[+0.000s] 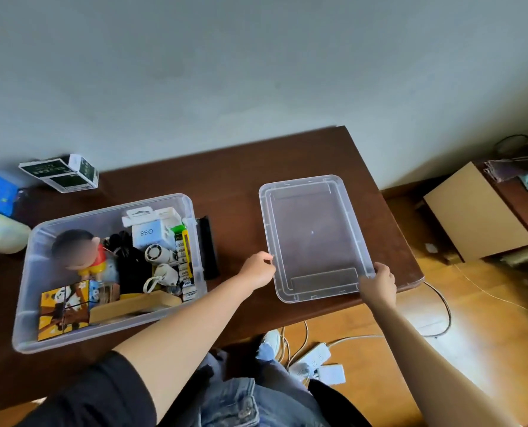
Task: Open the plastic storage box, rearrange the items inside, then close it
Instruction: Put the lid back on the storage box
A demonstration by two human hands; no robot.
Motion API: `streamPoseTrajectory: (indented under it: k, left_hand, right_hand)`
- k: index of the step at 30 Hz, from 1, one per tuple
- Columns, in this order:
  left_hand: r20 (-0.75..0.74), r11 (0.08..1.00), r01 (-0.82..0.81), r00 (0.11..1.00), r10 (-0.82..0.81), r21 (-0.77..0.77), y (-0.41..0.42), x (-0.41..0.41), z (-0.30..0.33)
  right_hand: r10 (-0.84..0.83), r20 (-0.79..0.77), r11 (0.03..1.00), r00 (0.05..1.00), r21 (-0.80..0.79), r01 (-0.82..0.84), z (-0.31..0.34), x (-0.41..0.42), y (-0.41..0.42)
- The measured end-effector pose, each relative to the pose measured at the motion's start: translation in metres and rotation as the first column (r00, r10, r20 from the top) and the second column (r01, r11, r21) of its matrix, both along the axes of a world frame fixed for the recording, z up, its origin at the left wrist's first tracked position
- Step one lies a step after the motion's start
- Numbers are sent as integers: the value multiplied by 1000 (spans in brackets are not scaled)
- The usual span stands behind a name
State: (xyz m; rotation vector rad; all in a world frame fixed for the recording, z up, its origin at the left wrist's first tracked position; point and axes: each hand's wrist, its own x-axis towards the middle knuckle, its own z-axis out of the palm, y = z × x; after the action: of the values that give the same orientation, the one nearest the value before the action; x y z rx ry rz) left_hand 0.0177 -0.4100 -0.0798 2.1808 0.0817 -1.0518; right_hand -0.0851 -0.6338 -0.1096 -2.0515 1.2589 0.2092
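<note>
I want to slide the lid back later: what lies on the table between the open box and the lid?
In the head view, a black upright object stands against the storage box; the left hand holds the lid. Otherwise bare table.

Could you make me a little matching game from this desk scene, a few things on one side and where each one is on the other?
Things:
1. clear lid
2. panda box
3. green-and-white carton
4. power strip

Places:
A. on the floor under the table's edge
B. inside the storage box, near corner
C. flat on the table, held by both hands
D. at the table's far edge by the wall

Pairs: 1-C, 2-B, 3-D, 4-A
</note>
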Motion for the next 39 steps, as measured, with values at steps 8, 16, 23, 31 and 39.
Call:
streamPoseTrajectory:
  k: [8,16,23,31,39]
  left_hand:
    - [-99,998,-22,995,27,54,-11,-5,-11]
    - [143,1000,2,990,-1,-5,-11,9,15]
    - [587,939,257,732,-344,230,2,15,49]
    - [738,969,3,649,186,-246,17,33,85]
    - [10,548,-413,792,610,-727,79,47,110]
  right_hand:
    - [-22,-15,982,1000,189,24,-7,9,-13]
    - [-132,319,909,939,417,-14,42,36,-6]
    - [-134,546,912,827,394,-112,126,82,14]
    - [-126,712,648,690,586,-487,183,109,53]
    - [211,527,977,823,-115,-177,143,125,69]
